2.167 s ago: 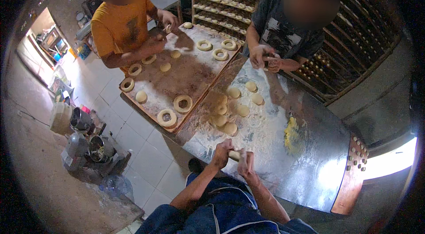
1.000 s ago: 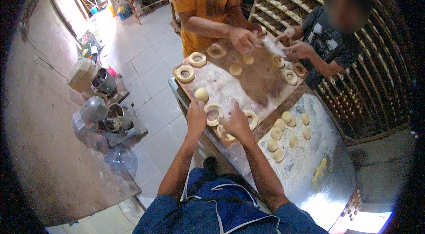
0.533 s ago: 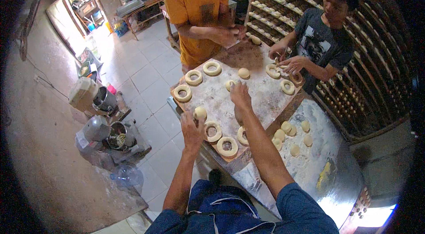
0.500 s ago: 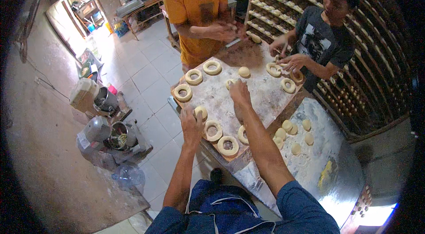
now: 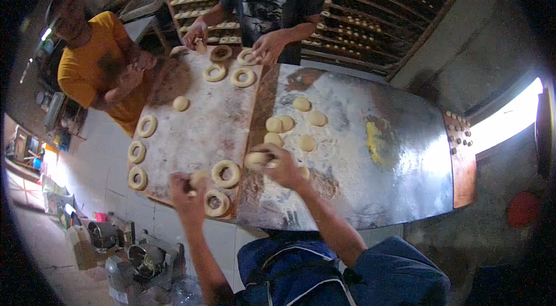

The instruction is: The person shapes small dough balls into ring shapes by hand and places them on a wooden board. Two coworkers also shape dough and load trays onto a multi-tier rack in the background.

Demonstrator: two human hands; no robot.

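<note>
My left hand [image 5: 188, 197], somewhat blurred, is closed on a pale dough piece [image 5: 199, 178] over the near left part of the wooden board [image 5: 185, 132]. Beside it are two dough rings [image 5: 226, 183], one behind the other at the board's near right corner. Over the seam between board and metal table, my right hand [image 5: 282, 167] grips a round dough ball [image 5: 256, 160]. Several smooth dough balls [image 5: 306, 143] rest on the floured metal just beyond that hand. A single dough ball [image 5: 180, 103] sits farther up the board.
More dough rings [image 5: 147, 134] line the board's left edge. A person in a dark shirt [image 5: 289, 16] handles dough rings at the far edge; another in yellow [image 5: 87, 74] stands at left. Yellow paste [image 5: 372, 141] is smeared on the metal table [image 5: 417, 178]. Mixers [image 5: 145, 259] stand lower left.
The view has swung right. My right hand has gone from the middle of the board to its right edge, beside the loose dough balls. My left hand remains near the board's near edge.
</note>
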